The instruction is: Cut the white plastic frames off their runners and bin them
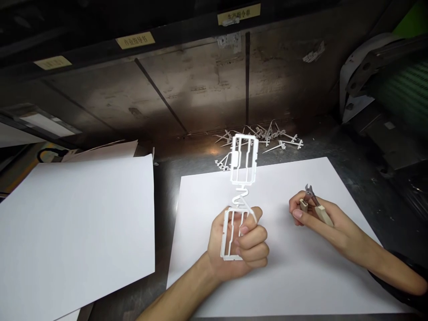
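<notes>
Two bare hands work above a counter, seen from the head. Nearest, the left hand point(250, 249) is closed on a white moulded part point(256, 160), its fingers curled over the right edge of the lower frame point(224, 234), which lies against the palm. The part's long axis runs nearly upright in the view, leaning slightly right at the top. It comprises two frames and one zigzag runner between them; the upper frame projects beyond the fist, free of the fingers. The right hand point(334, 234) holds one pair of nippers point(314, 200), its two pale grips spread apart and the cutting end directed away from the wearer. The governing relation is lateral: the part lies to the left of the nippers, with a gap between, so that the left hand is at the part and the right hand is the farther of the two.

Beneath both hands lies one white sheet point(284, 285); left of it, another large sheet point(83, 223) tops others, whose number cannot be told. Beyond the near sheet, on the dark counter point(167, 162), white branched pieces point(267, 133) lie in an overlapping heap, too tangled to count exactly. Farthest, three yellowish labels point(135, 40) mark the dark ledge above the back panel point(207, 89).
</notes>
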The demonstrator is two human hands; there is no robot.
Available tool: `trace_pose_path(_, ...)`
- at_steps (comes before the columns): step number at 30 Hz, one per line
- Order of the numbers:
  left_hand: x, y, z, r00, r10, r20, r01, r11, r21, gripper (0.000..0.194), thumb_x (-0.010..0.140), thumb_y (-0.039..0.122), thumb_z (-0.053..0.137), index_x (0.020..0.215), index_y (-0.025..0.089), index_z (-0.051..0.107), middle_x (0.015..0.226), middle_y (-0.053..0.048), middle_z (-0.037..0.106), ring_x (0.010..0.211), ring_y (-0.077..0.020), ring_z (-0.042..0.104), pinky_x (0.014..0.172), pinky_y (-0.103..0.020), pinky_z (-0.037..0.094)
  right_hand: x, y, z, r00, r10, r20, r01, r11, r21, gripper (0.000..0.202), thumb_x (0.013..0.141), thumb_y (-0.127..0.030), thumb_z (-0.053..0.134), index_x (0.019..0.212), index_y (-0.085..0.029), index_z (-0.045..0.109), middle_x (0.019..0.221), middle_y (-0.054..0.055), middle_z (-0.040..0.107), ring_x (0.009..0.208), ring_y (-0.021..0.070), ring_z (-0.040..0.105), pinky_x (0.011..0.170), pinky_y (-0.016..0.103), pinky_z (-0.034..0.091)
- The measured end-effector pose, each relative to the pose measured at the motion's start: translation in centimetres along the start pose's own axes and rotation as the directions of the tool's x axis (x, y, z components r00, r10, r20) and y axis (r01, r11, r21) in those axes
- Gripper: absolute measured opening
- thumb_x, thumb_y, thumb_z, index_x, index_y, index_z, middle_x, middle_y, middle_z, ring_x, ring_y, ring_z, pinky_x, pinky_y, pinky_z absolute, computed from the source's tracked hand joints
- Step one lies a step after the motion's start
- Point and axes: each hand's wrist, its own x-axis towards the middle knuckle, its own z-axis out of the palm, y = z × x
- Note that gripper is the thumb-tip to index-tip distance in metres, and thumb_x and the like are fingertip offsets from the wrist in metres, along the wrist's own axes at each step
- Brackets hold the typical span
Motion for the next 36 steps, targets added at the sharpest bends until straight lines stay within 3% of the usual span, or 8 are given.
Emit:
trace_pose_path(4,0.3,0.14,-0.05,1.0,0.005,-0.028,-0.003,0.999,0.039,0.058,0.098,0.069,0.066,0.075,0.02,0.044,0.058,0.007,0.026,0.045,-0.0083,0.012,0.048,-0.028,0.011,-0.07,-0.01,-0.16,1.0,-0.005,0.004,0.004,1.0,0.003,0.034,0.117,-0.056,0.058,0.102,-0.026,0.062,0.091,0.001,0.051,0.088,0.0238,0.049,0.082,0.036,0.041)
trace_pose_path(8,0.46,0.05,-0.39,0.998,0.058,-0.005,-0.058,0.997,0.06,0.074,0.087,0.09,0.069,0.078,0.021,0.045,0.06,0.009,0.028,0.044,-0.0069,0.011,0.046,-0.027,0.01,-0.03,0.02,-0.16,1.0,-0.002,0.004,0.002,1.0,-0.009,0.033,0.117,-0.056,0.058,0.102,-0.026,0.062,0.091,0.001,0.052,0.088,0.0233,0.049,0.082,0.035,0.041)
trace_pose_path(17,0.25,-0.1,-0.55,1.0,0.014,0.013,-0.015,0.997,0.076,0.063,0.095,0.071,0.073,0.075,0.021,0.039,0.057,0.008,0.025,0.041,-0.0081,0.011,0.044,-0.027,0.01,-0.11,0.0,-0.01,1.0,-0.018,0.0,0.018,1.0,0.01,0.033,0.116,-0.054,0.058,0.101,-0.025,0.062,0.091,0.002,0.053,0.088,0.0246,0.05,0.081,0.035,0.044)
trace_pose_path(30,0.36,-0.18,-0.1,1.0,0.011,0.009,-0.012,0.997,0.075,0.06,0.097,0.068,0.068,0.072,0.021,0.041,0.055,0.007,0.023,0.043,-0.009,0.014,0.045,-0.027,0.013,-0.03,0.34,-0.17,1.0,-0.025,-0.014,0.025,0.999,-0.029,0.035,0.116,-0.057,0.059,0.101,-0.025,0.063,0.091,0.002,0.053,0.087,0.0241,0.051,0.08,0.037,0.043)
trace_pose_path(36,0.71,-0.19,0.13,0.999,0.037,-0.033,-0.033,0.993,0.112,0.059,0.099,0.068,0.064,0.072,0.019,0.046,0.058,0.005,0.027,0.046,-0.0095,0.024,0.047,-0.024,0.018,0.1,0.71,-0.36,0.999,-0.034,-0.012,0.034,0.998,-0.049,0.037,0.113,-0.06,0.06,0.102,-0.025,0.066,0.092,0.004,0.057,0.087,0.0263,0.054,0.08,0.038,0.047)
